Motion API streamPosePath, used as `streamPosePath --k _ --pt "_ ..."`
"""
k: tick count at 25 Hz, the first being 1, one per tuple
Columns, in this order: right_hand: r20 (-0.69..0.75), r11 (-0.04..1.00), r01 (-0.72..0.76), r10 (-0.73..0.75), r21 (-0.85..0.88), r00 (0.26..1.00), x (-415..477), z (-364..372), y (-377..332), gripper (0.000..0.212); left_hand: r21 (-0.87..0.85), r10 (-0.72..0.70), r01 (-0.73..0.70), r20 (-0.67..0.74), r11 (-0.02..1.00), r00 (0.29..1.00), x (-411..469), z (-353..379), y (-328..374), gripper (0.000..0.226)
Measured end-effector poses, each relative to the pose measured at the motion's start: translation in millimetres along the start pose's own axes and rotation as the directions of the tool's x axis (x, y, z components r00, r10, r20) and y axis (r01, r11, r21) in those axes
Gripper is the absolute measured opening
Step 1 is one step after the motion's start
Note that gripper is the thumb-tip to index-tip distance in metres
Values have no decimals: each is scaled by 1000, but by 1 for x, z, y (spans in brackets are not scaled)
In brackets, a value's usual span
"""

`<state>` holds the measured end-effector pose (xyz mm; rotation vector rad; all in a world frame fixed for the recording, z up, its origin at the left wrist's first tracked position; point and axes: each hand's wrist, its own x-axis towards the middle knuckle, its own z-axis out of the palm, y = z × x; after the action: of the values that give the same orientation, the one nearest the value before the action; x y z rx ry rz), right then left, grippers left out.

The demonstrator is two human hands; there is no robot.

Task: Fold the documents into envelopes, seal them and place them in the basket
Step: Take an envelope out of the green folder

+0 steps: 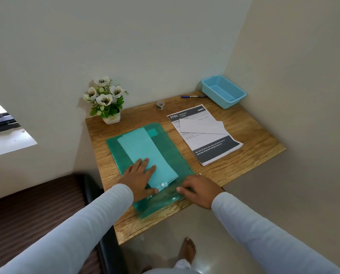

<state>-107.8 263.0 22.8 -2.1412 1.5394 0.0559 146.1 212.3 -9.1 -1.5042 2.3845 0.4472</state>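
While left hand point(140, 177) presses, right hand point(198, 189) grips folder point(172, 153).

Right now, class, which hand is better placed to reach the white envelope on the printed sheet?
Right. The envelope lies right of the folder, on the side of the right hand; the left hand lies flat on the folder, farther off.

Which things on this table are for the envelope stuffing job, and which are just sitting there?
For the job: printed document, white envelope, tape roll, blue basket, green folder.
Just lying about: potted flowers; probably the blue pen.
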Motion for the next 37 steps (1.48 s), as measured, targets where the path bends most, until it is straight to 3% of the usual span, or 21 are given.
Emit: streamPosePath --k 3,7,12,20,24,27,31,37 --pt "14 991 62 -61 -115 998 2 11 -3 37 39 43 -41 -54 998 998 -4 0 8 74" --pt "-28 974 78 -86 -214 996 4 26 -5 40 -9 80 -83 -197 997 977 -15 7 21 60" --pt "-60 966 83 -100 -246 993 0 37 -8 48 83 92 -80 -161 993 983 -23 8 27 70" --pt "-75 972 75 -94 -225 993 -3 40 -11 51 265 110 -86 -77 960 991 -26 -5 48 40" --pt "-89 976 91 -110 -197 990 -3 35 -7 37 287 123 -110 -27 952 992 -25 -14 48 43" --pt "-98 967 99 -125 -235 987 -4 36 -9 36 225 122 -118 -5 967 992 -23 -12 41 57" --pt "-96 961 93 -122 -261 988 -6 41 -13 49 143 137 -130 -42 981 990 -25 1 29 71" --pt "-49 944 88 -109 -317 993 -8 43 -19 66 83 73 -66 -79 994 994 -23 2 32 63"
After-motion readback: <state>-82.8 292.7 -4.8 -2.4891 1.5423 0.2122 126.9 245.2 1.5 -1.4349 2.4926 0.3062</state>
